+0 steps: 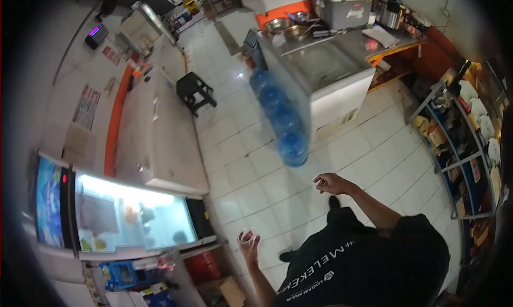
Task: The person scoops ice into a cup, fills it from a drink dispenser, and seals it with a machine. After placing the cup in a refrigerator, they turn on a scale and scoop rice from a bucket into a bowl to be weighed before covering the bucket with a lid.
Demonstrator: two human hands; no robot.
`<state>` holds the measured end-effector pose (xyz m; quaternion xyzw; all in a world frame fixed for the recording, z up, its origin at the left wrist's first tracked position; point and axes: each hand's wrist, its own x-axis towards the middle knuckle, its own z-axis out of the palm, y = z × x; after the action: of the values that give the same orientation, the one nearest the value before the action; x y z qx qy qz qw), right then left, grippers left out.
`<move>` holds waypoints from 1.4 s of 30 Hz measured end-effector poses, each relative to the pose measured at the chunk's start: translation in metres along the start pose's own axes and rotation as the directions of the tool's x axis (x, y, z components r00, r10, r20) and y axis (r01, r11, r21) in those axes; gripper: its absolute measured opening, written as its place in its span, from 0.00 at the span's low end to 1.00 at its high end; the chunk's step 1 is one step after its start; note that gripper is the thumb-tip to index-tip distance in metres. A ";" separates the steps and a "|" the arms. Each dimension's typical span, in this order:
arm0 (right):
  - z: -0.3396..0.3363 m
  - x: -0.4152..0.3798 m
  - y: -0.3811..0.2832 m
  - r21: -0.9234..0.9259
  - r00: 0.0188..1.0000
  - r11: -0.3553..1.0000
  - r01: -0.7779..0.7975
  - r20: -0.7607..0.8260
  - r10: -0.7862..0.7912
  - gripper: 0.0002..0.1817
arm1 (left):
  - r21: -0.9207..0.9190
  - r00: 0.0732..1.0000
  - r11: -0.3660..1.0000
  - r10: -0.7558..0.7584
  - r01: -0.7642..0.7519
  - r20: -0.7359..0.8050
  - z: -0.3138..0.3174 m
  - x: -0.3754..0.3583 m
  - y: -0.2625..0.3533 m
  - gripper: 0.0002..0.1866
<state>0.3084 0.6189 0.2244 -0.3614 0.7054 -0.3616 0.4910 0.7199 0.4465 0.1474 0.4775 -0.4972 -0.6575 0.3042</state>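
Note:
My left hand (pixel 249 247) is raised at the lower middle, near the lit glass display fridge (pixel 160 221). Its fingers are curled round a small clear plastic thing (pixel 248 235), too small and blurred to name. My right hand (pixel 333 183) hangs over the tiled floor, fingers loosely bent and a little apart, with nothing visible in it. Beyond it, several blue water jugs (pixel 293 147) stand in a row along the side of a white chest freezer (pixel 342 106).
A black stool (pixel 195 92) stands by a long white chest freezer (pixel 160 130) on the left. Metal bowls (pixel 295 31) and a grey cooler box (pixel 342 10) sit on the far counter. Loaded blue-edged shelving (pixel 454 152) lines the right; a cardboard box (pixel 231 292) lies lower left.

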 end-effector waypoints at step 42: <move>-0.539 0.358 0.175 -0.833 0.984 0.538 0.129 0.174 0.034 0.17 | 0.676 0.411 0.705 -0.563 -0.214 0.717 0.757 0.416 0.090 0.44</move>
<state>-0.3252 0.4762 0.0566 -0.6010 0.7376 0.0404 0.3052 -0.1401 0.3290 0.1343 0.1811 -0.7229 -0.6032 -0.2843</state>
